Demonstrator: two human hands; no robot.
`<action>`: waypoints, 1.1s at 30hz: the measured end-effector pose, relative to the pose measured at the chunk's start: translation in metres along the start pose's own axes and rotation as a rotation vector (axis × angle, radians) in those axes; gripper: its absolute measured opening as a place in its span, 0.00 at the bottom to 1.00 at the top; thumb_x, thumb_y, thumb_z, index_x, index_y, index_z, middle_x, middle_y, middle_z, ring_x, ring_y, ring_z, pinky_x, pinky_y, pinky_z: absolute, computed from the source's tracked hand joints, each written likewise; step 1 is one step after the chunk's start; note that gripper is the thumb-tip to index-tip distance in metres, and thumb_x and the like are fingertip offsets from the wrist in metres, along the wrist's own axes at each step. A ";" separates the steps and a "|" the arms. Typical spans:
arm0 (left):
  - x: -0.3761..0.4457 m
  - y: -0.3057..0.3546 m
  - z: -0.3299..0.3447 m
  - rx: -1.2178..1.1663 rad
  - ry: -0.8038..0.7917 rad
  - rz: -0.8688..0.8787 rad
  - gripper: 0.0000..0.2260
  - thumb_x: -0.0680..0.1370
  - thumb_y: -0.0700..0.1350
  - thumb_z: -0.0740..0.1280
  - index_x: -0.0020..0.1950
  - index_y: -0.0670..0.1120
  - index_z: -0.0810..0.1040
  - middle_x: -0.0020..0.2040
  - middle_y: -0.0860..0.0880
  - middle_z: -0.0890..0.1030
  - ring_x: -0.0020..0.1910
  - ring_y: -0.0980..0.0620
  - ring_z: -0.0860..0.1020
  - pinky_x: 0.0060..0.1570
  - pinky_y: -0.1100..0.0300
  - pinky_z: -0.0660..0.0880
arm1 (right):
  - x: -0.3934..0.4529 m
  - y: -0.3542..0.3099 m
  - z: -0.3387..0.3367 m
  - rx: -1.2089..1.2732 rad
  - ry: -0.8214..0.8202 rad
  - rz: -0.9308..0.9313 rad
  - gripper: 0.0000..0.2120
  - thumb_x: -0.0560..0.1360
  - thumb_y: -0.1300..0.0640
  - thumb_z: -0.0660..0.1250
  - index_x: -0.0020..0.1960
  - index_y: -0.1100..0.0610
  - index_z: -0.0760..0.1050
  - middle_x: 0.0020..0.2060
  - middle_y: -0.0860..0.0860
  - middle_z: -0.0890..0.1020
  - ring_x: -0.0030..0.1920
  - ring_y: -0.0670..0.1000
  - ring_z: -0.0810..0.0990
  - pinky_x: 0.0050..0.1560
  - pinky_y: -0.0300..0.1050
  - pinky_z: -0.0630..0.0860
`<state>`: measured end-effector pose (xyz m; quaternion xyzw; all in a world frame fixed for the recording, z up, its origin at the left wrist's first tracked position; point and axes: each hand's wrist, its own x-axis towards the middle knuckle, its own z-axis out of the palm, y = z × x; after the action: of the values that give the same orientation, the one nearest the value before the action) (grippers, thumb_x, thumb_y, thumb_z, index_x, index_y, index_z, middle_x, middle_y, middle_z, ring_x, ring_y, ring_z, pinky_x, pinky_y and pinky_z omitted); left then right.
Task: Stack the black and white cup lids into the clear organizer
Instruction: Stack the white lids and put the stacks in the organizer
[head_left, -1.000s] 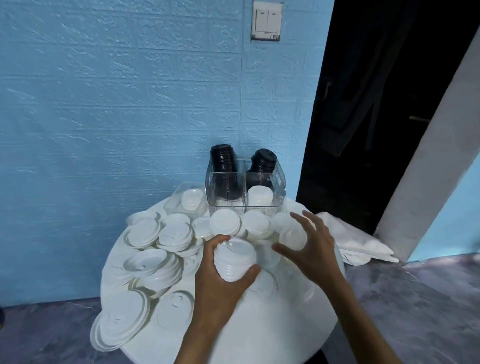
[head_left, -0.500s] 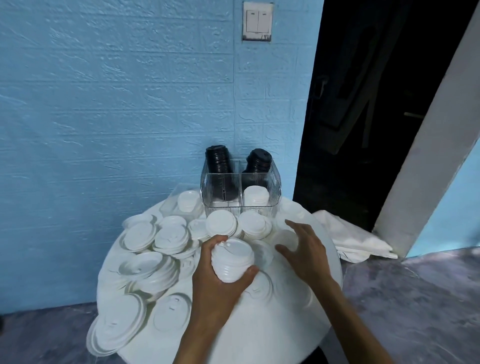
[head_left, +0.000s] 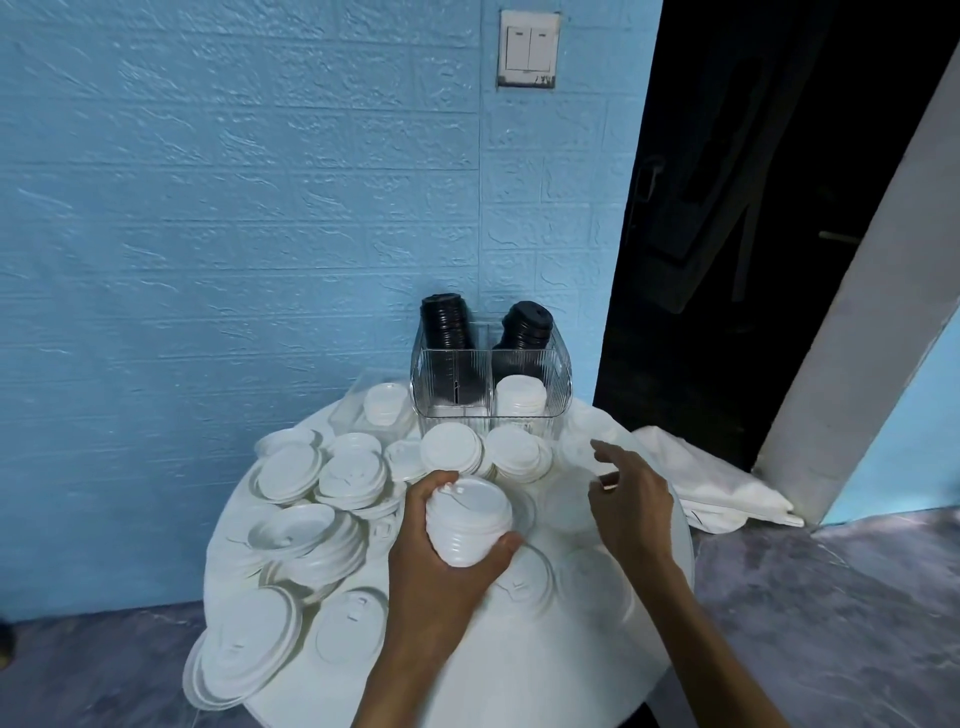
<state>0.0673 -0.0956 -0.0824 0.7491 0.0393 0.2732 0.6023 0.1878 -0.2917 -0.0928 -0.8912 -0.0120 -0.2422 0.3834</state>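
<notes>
Left hand (head_left: 441, 561) around white lid stack (head_left: 467, 519) above table (head_left: 519, 665)

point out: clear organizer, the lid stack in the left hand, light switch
clear organizer (head_left: 451, 387): head view, ribbed front wall of its left compartment.
white lid stack (head_left: 470, 525): head view, ridged side of the stack the left hand (head_left: 441, 566) grips.
light switch (head_left: 529, 49): head view, middle of the plate.

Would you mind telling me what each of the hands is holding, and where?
The left hand grips a stack of white lids around its side; the right hand holds nothing.
</notes>
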 end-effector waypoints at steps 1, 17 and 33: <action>0.000 0.000 0.000 -0.002 -0.004 -0.006 0.32 0.59 0.56 0.82 0.59 0.66 0.73 0.56 0.63 0.81 0.56 0.60 0.79 0.54 0.69 0.73 | 0.000 -0.004 -0.002 0.016 0.041 -0.010 0.24 0.73 0.70 0.71 0.66 0.53 0.79 0.57 0.49 0.85 0.42 0.48 0.83 0.50 0.48 0.80; -0.001 0.017 0.000 0.081 -0.125 -0.069 0.45 0.58 0.63 0.75 0.73 0.72 0.62 0.63 0.65 0.81 0.59 0.64 0.80 0.52 0.75 0.74 | -0.057 -0.104 -0.016 0.326 0.138 -0.743 0.22 0.68 0.74 0.76 0.56 0.54 0.84 0.51 0.49 0.83 0.53 0.39 0.80 0.51 0.36 0.79; 0.001 0.013 -0.008 0.014 -0.001 -0.009 0.36 0.60 0.55 0.82 0.66 0.61 0.72 0.61 0.62 0.80 0.61 0.59 0.80 0.60 0.62 0.77 | -0.067 -0.107 -0.026 0.696 -0.283 -0.198 0.16 0.73 0.49 0.76 0.60 0.44 0.80 0.58 0.41 0.83 0.60 0.45 0.82 0.61 0.42 0.78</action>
<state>0.0606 -0.0918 -0.0692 0.7532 0.0440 0.2698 0.5983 0.0955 -0.2227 -0.0343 -0.7268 -0.2324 -0.1344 0.6322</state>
